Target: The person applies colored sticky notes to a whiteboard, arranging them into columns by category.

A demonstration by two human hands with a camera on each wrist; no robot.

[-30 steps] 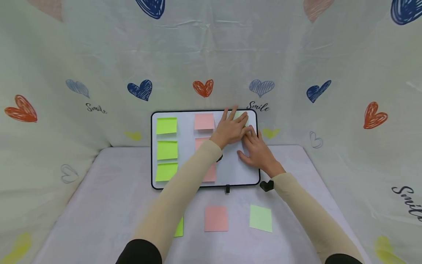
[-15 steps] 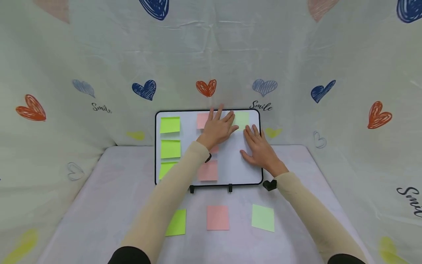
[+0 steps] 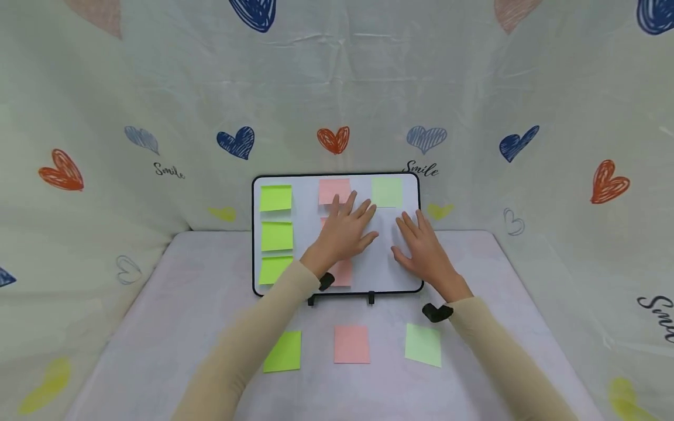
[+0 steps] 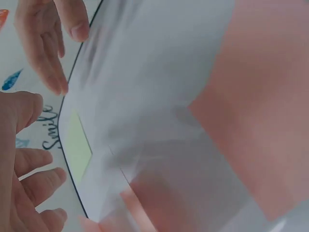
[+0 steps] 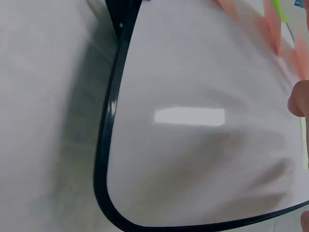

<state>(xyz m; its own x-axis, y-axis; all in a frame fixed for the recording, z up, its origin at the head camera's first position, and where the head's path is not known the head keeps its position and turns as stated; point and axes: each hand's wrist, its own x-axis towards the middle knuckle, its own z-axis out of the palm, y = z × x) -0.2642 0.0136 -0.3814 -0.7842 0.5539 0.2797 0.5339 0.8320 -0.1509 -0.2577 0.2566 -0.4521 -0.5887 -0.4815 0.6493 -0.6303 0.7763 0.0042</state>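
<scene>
A black-rimmed whiteboard [image 3: 295, 234] stands at the back of the table. Its left column holds several yellow-green sticky notes [image 3: 276, 236], the middle column pink ones [image 3: 334, 190]. One pale green sticky note [image 3: 387, 192] is stuck at its top right. My left hand [image 3: 343, 234], fingers spread and holding nothing, is in front of the middle column and partly hides it. To the right, my right hand [image 3: 425, 248] has its fingers extended over the board's right part, below the pale green note. The left wrist view shows both hands off the board's surface.
On the table [image 3: 210, 327] before the board lie a yellow-green pad [image 3: 283, 352], a pink pad [image 3: 351, 345] and a pale green pad [image 3: 423, 345]. Small black feet [image 3: 371, 297] support the board. A cloth printed with hearts [image 3: 337, 76] hangs behind.
Both hands have come away from the pale green note at the top right, which is now uncovered. The left hand has moved left and down, the right hand slightly down and right.
</scene>
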